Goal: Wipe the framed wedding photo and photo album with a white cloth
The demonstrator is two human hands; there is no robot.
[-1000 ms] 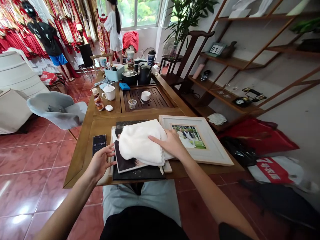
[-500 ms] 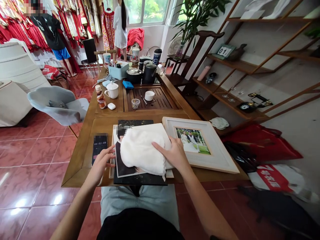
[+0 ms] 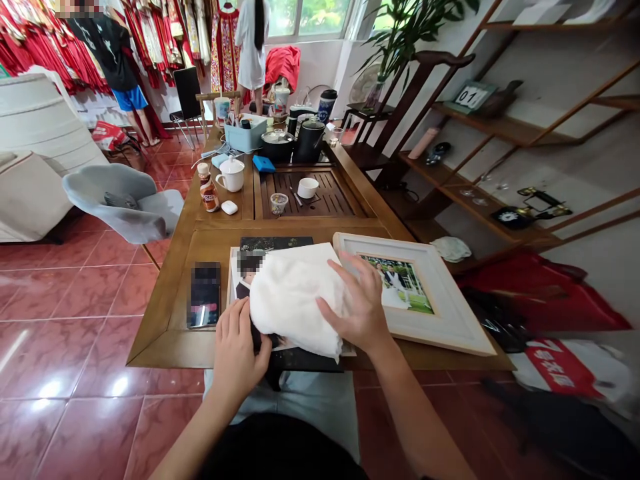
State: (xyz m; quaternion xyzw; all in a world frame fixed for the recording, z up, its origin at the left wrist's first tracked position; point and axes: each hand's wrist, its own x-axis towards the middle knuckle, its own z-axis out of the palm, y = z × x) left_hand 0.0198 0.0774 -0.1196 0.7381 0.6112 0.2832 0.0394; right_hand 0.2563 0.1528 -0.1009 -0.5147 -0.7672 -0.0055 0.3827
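Observation:
A white fluffy cloth (image 3: 295,300) lies bunched over a stack of photo prints near the table's front edge. My right hand (image 3: 364,303) rests at its right side, fingers spread, with the thumb against the cloth. My left hand (image 3: 240,343) is bent around the left edge of a portrait photo (image 3: 243,290), its thumb over the print. Most of that photo is hidden by the cloth and my hand. Underneath is a dark panel (image 3: 305,362). A flat white sheet (image 3: 323,252) shows behind the cloth.
A framed couple photo (image 3: 453,293) lies to the right, a phone (image 3: 204,295) to the left. Farther back are a bottle (image 3: 207,190), a lidded mug (image 3: 231,175) and a tea tray (image 3: 345,200) with a white cup (image 3: 308,187). Two people stand near hanging garments.
My left hand has moved right, from beside the stack onto the photo's edge. My right hand's fingers have lifted and spread at the cloth's right side. The view has shifted slightly.

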